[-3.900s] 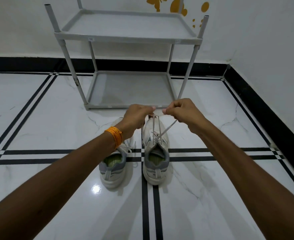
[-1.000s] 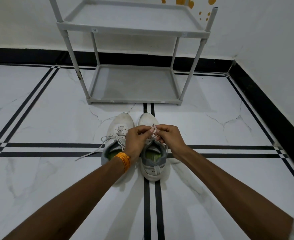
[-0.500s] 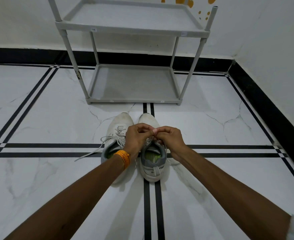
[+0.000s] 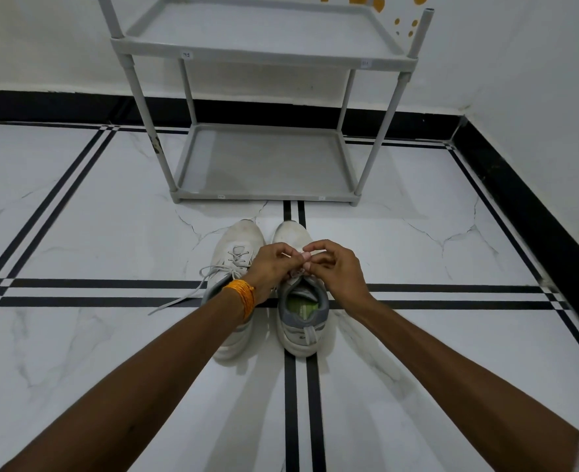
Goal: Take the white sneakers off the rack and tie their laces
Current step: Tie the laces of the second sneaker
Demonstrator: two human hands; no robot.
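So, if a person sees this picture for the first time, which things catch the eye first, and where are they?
First, the two hands meeting at mid-frame: the left hand and right hand pinch the laces of the right white sneaker. Beside it stands the left white sneaker, its lace trailing loose over the marble floor. Behind them, the grey shoe rack stands against the wall with nothing visible on its shelves.

Small pale stickers on the front rails of the grey rack [image 4: 267,59], upper and lower, markings too small to read, no other legible text
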